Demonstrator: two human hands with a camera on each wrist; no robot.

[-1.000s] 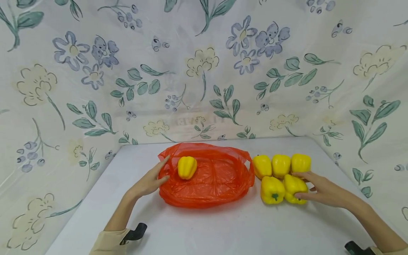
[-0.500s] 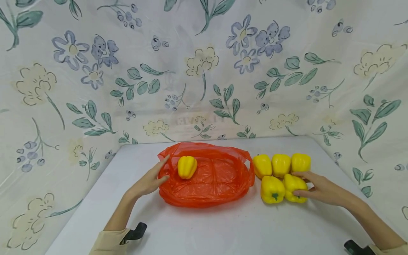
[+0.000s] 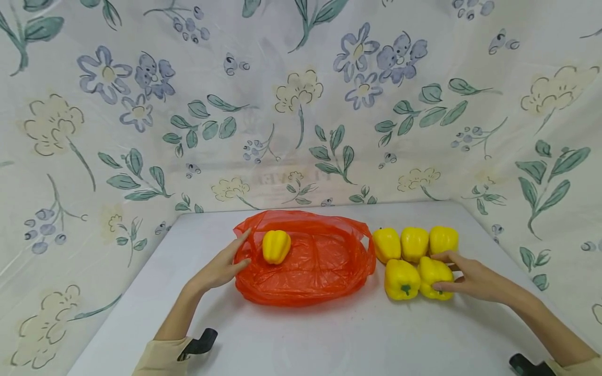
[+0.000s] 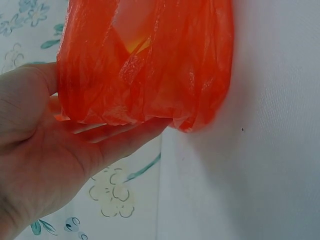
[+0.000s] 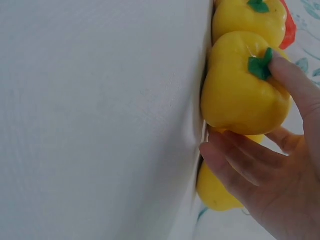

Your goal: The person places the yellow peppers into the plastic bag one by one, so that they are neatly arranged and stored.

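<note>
My left hand (image 3: 218, 267) holds the left side of a red plastic bag (image 3: 305, 295), fingers and thumb spread around its wall. In the left wrist view the thumb passes behind the bag's edge and the fingers (image 4: 122, 142) lie along its outside. One yellow bell pepper (image 3: 276, 247) lies inside the bag at its left. My right hand (image 3: 475, 279) grips the front-right yellow bell pepper (image 3: 430, 274), which sits on the table. Its thumb touches beside the green stem (image 5: 259, 66), with the fingers around the opposite side.
A second front pepper (image 3: 402, 280) sits left of the gripped one. Behind them stand three more yellow bell peppers (image 3: 415, 244) in a row, close to the bag's right side. Flowered cloth (image 3: 301, 104) rises behind and beside the white table (image 3: 305, 344).
The right thumb shifts very slightly on the pepper. The left hand, the bag and the peppers stay in place.
</note>
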